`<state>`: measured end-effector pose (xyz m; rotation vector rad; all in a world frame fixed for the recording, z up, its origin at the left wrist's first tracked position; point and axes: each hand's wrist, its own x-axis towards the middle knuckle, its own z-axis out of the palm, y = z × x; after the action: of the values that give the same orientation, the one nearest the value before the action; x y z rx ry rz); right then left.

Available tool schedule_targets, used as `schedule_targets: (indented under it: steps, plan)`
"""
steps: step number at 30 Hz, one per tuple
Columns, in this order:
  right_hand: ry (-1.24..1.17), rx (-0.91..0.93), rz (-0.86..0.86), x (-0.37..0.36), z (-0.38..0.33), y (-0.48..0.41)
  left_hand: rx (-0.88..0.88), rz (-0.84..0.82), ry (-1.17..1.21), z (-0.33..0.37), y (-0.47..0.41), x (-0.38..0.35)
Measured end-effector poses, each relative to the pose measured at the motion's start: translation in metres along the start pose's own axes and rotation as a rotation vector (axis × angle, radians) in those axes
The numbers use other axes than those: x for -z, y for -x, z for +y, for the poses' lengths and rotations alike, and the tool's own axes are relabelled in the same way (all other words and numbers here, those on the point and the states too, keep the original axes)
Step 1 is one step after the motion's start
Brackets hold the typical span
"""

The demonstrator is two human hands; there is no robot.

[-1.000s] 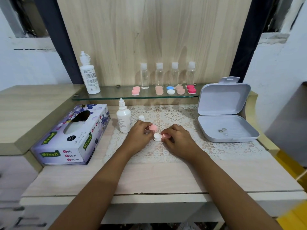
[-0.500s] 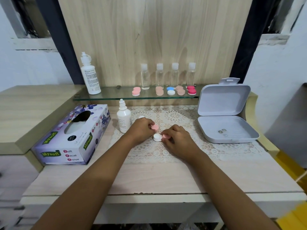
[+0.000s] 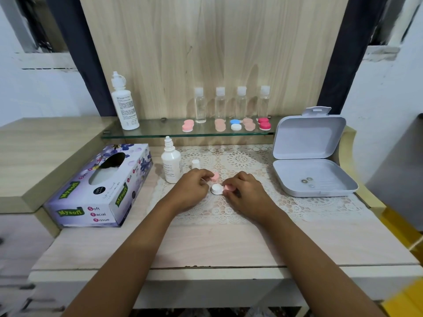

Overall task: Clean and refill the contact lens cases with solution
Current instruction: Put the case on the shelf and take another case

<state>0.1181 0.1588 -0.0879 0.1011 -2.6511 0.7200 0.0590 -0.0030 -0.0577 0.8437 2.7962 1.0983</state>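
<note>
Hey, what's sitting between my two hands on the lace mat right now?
Head view: the white end of the lens case, between the left hand holding a loose pink cap and the right hand.

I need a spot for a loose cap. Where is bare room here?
Free: the lace mat between the right hand and the grey box; the bare wooden front strip below the mat. Crowded: between the dropper bottle, left hand and tissue box; the glass shelf's right half.

Lens case (image 3: 217,188) right well under right hand (image 3: 248,194), specks (image 3: 306,180) in grey box (image 3: 297,172) right of case unidentifiable
</note>
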Motion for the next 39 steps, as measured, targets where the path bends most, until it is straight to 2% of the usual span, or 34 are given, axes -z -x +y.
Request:
schedule_targets:
  steps: [5,13,20,32,39]
  plan:
    - [-0.01,-0.02,-0.003,0.0,0.0,0.0,-0.068,0.018,-0.033,-0.006,0.012,-0.01]
    - [-0.058,-0.078,-0.003,0.002,-0.002,0.0,-0.128,0.134,-0.037,-0.007,0.011,-0.017]
    - [-0.077,-0.086,0.003,0.003,-0.002,-0.002,-0.126,0.141,0.013,-0.008,0.01,-0.018]
    - [-0.084,0.05,-0.016,0.002,0.002,0.001,-0.119,0.131,0.019,-0.009,0.009,-0.018]
    - [-0.115,-0.055,-0.025,0.005,-0.005,0.002,-0.113,0.134,0.042,-0.009,0.009,-0.018]
